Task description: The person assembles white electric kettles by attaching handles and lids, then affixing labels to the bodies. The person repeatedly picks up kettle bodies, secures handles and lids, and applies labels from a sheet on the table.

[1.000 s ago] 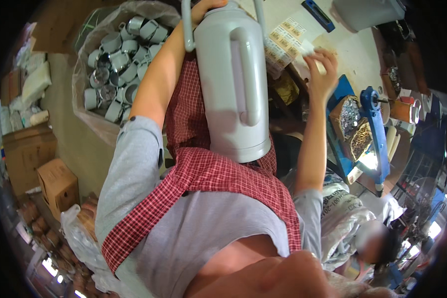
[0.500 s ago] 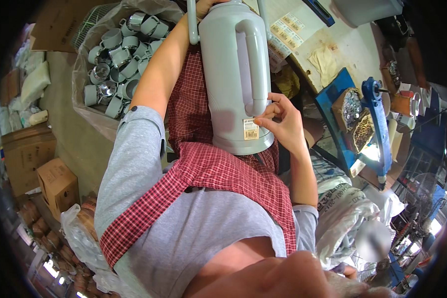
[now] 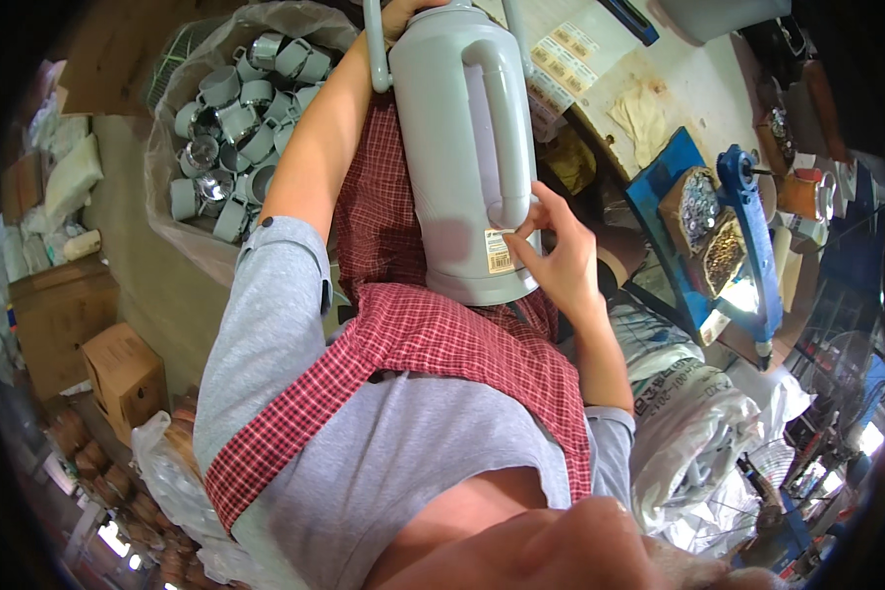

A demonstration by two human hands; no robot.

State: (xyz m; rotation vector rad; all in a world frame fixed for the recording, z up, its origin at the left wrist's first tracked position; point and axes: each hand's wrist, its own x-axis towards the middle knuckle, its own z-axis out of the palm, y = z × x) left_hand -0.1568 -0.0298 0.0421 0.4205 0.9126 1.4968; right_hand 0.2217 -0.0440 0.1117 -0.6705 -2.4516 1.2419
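A tall grey thermos flask [image 3: 444, 167] with a side handle [image 3: 512, 147] and a raised carrying bail lies against my lap, its base toward me. My left hand [image 3: 401, 16] grips it near the top end; the picture's edge cuts off part of those fingers. Low on the flask's body, just below the handle, is a small cream label [image 3: 500, 253] with a barcode. The thumb of my right hand [image 3: 566, 258] touches the label's right edge, its fingers curled close beside the handle's lower end.
At the left, a lined box [image 3: 182, 231] holds several grey cups [image 3: 238, 120]. Label sheets [image 3: 563, 56] and a pale cloth [image 3: 641, 126] lie on the worktable [image 3: 693, 88] at the right. Beside it stands a blue metal fixture [image 3: 749, 226]. White sacks [image 3: 688, 413] sit lower right, cartons [image 3: 123, 369] left.
My right thumb has shifted slightly down and right along the label, with the hand turned a little. The flask stays in nearly the same place under my left hand.
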